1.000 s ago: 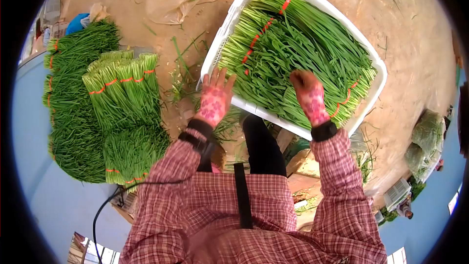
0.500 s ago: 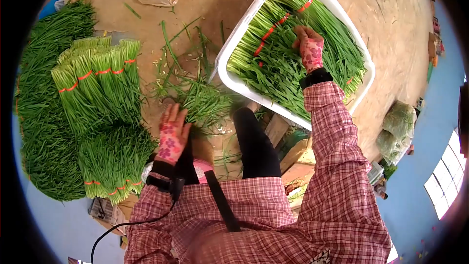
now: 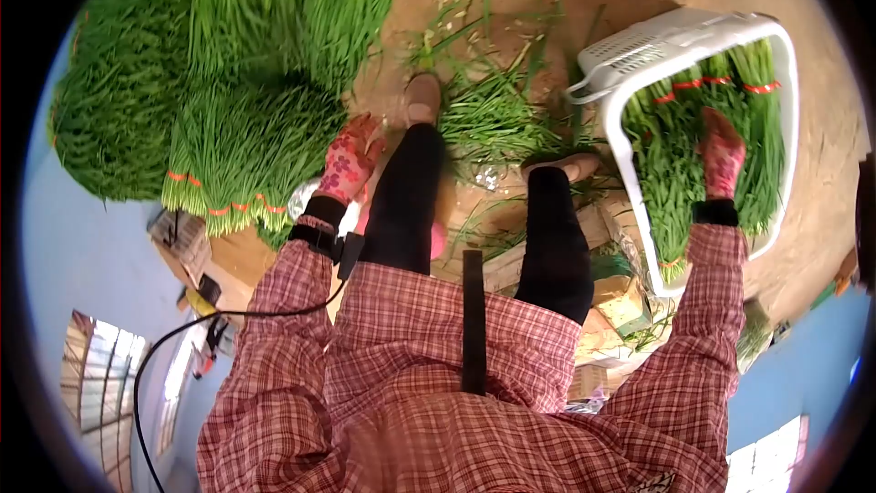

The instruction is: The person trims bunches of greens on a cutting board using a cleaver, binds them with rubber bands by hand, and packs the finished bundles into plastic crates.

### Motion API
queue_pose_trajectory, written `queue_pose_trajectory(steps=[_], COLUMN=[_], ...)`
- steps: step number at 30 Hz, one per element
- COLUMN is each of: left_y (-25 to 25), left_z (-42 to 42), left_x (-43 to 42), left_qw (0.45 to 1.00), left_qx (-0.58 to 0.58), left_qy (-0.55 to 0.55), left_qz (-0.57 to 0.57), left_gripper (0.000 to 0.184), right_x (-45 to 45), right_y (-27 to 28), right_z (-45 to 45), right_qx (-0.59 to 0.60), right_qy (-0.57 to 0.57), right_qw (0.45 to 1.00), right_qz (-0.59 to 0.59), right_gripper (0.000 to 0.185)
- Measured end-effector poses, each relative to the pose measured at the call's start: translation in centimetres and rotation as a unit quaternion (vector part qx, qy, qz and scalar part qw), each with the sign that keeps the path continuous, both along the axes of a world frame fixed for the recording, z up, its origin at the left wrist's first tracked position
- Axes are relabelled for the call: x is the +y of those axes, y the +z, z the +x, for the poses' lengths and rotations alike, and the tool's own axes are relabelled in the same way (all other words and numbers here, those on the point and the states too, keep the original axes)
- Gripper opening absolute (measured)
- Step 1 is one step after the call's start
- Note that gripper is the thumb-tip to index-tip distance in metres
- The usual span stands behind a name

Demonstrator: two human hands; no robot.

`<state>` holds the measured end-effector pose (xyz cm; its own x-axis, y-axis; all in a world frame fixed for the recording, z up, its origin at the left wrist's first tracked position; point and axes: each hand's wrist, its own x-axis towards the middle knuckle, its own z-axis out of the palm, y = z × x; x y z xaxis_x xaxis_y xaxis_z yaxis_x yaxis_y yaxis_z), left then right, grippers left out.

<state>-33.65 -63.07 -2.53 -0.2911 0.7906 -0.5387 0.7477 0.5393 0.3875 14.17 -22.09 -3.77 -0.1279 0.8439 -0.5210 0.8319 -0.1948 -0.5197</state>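
My right hand (image 3: 722, 153), in a pink flowered glove, is over the white plastic basket (image 3: 792, 137) at the right. It rests on the banded chives (image 3: 671, 151) inside, fingers curled and pressed together; whether leaves are in them is hidden. My left hand (image 3: 351, 160), in a matching glove, hovers beside my knee with its fingers apart and holds nothing visible. Close by it on the left lie stacked bundles of chives (image 3: 246, 137) tied with red bands. More tied bundles (image 3: 292, 14) with pale stalks stand behind them.
Loose chive leaves (image 3: 493, 119) lie scattered on the floor between my feet. A larger mound of chives (image 3: 123, 82) fills the far left. Cardboard boxes (image 3: 625, 301) are by my right leg, and a black cable (image 3: 219, 313) hangs from my left wrist.
My view has turned, so the basket appears further right and the bundles higher. My right hand stays over the chives in the basket; my left hand stays near the stacked bundles.
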Motion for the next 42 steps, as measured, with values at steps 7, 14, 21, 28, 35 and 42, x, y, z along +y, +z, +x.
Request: queue_pose_trajectory(steps=[7,14,21,28,35,42], left_y=[-4.5,-13.4,-13.6,-13.9,-19.2,-17.9], left_z=[-3.4,3.6,6.2,11.1,4.2,-13.0], left_x=[-15.2,-34.1,-31.7,-29.5,-28.3,-8.1], left_qw=[0.952,0.88,0.852,0.886,0.9,0.994], left_qx=[-0.081,-0.126,-0.148,-0.219,-0.254,-0.077], left_qy=[0.193,0.246,0.387,0.391,0.143,0.077], left_qz=[-0.224,-0.386,-0.32,-0.118,-0.324,-0.005], left_gripper=[0.043,0.05,0.052,0.041,0.043,0.038], right_x=[-6.7,-10.8,-8.9,-9.4,-9.0,-9.8], right_y=[6.5,4.5,1.3,1.3,2.5,4.5], right_z=[-12.4,-18.2,-17.9,-19.3,-19.2,-21.5], right_qx=[0.18,0.004,-0.044,-0.145,-0.113,-0.073], right_qy=[0.153,0.326,0.451,0.515,0.468,0.421], right_qw=[0.965,0.926,0.847,0.79,0.855,0.885], right_qz=[0.115,0.192,0.279,0.299,0.193,0.188], right_gripper=[0.04,0.044,0.024,0.023,0.04,0.044])
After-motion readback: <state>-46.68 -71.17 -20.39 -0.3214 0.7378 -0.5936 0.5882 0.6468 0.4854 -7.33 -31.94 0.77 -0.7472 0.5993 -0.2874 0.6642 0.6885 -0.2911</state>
